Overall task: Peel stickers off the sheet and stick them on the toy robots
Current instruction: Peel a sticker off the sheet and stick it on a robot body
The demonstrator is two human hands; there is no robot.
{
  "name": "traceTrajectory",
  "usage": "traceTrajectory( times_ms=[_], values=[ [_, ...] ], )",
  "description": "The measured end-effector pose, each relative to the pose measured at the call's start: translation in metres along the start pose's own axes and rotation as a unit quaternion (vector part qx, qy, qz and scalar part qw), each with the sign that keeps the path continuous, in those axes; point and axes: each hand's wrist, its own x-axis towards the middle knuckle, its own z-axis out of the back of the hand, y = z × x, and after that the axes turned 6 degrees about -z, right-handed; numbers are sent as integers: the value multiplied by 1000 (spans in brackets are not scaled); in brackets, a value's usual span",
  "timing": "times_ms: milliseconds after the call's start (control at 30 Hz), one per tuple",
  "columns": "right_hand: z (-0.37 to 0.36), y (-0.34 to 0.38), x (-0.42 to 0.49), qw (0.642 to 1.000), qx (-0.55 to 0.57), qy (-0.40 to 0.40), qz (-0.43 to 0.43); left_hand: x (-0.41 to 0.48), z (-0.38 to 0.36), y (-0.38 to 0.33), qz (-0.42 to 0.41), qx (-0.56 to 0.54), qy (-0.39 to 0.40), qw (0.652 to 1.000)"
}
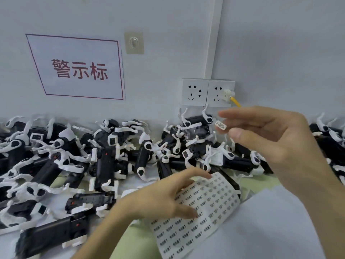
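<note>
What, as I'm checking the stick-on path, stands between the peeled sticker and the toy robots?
Nothing visible. The sticker, held by the right hand, hangs in open air above the toy robots; the left hand rests lower, on the sheet.

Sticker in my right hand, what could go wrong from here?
The sticker hangs at the fingers of the right hand, so it may curl, fold onto itself or drop into the toy robots. The robots lie tangled in a pile, so pulling one out may drag others. The left hand only presses the sheet, which could slide.
</note>
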Motion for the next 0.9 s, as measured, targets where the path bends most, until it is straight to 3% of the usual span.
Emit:
traceTrajectory(
  times_ms=[100,200,267,333,500,700,900],
  values=[
    [-5,-1,1,1000,18,-3,-4,4,-5,1,-27,124,-71,989],
    [-7,-4,1,1000,-7,4,-5,7,-11,-12,-127,169,-229,950],
    [-9,-6,1,1000,-25,10,-1,5,-11,-26,-172,82,-338,922],
    [-13,-7,1,999,-30,22,1,0,-9,-39,-208,-47,-385,898],
    [-22,-12,-1,998,-44,45,-5,-10,-8,-54,-240,-103,-440,859],
    [-29,-13,-4,996,-70,59,11,-7,-5,-48,-208,-98,-466,854],
    [-34,-19,-3,992,-126,14,25,-8,-6,-47,-227,-60,-482,844]
  ],
)
